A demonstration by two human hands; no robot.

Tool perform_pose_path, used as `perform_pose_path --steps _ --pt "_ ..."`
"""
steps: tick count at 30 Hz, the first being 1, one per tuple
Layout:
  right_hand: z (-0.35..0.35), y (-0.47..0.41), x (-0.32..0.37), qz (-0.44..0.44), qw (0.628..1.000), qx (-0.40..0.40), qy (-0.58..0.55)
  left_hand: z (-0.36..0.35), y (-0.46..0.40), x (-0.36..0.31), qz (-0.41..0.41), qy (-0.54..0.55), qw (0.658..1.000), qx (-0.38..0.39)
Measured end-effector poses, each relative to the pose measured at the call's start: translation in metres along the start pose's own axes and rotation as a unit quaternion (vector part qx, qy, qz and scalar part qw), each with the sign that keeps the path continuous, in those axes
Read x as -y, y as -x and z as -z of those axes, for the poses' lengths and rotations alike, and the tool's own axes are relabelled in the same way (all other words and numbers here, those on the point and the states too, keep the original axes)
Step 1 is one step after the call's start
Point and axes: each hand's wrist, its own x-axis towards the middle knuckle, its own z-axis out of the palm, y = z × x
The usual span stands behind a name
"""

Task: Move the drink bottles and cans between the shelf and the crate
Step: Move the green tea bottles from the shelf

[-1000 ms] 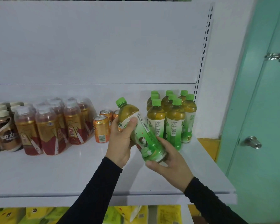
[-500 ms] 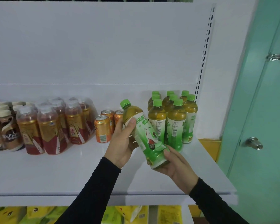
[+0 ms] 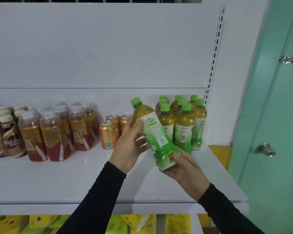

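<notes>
A green-capped tea bottle (image 3: 154, 132) is held tilted, cap up-left, above the white shelf (image 3: 57, 179). My left hand (image 3: 129, 146) grips its upper body, thumb across the label. My right hand (image 3: 186, 171) cups its base from below with curled fingers. Just behind it on the right, several matching green tea bottles (image 3: 183, 122) stand upright in a cluster. Three orange cans (image 3: 108, 134) stand to the left of the held bottle. No crate is in view.
Red-and-gold drink bottles (image 3: 57, 130) and brown coffee bottles (image 3: 5, 137) fill the shelf's left side. A teal door (image 3: 277, 115) with a metal knob (image 3: 266, 149) is at the right. Yellow-green packets (image 3: 125, 223) lie on the shelf below.
The bottle has been turned about its axis in both hands, so the label's printed back now faces me. It has also risen slightly toward the bottle cluster.
</notes>
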Motion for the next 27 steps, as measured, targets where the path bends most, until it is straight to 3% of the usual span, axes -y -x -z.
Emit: perform_pose_path --steps 6,8,11,13,21,27 --pt "0.002 0.001 -0.003 -0.046 0.999 -0.001 -0.007 -0.004 0.003 0.007 0.001 0.002 0.999 -0.037" --pt "-0.001 0.004 0.003 -0.008 0.994 -0.008 0.106 -0.005 0.003 0.006 -0.014 0.001 0.998 -0.058" --pt "-0.005 0.005 0.008 0.072 0.933 -0.029 0.351 -0.008 0.004 0.002 -0.053 -0.03 0.996 -0.072" --pt "-0.003 0.002 0.003 0.104 0.913 -0.044 0.392 -0.011 0.004 -0.001 -0.074 -0.051 0.993 -0.077" --pt "0.001 0.001 0.001 0.053 0.986 0.01 0.16 -0.011 0.005 -0.007 -0.095 -0.109 0.988 -0.061" --pt "-0.002 -0.001 -0.002 0.026 0.996 0.008 0.083 -0.013 0.009 -0.007 -0.086 -0.119 0.988 -0.055"
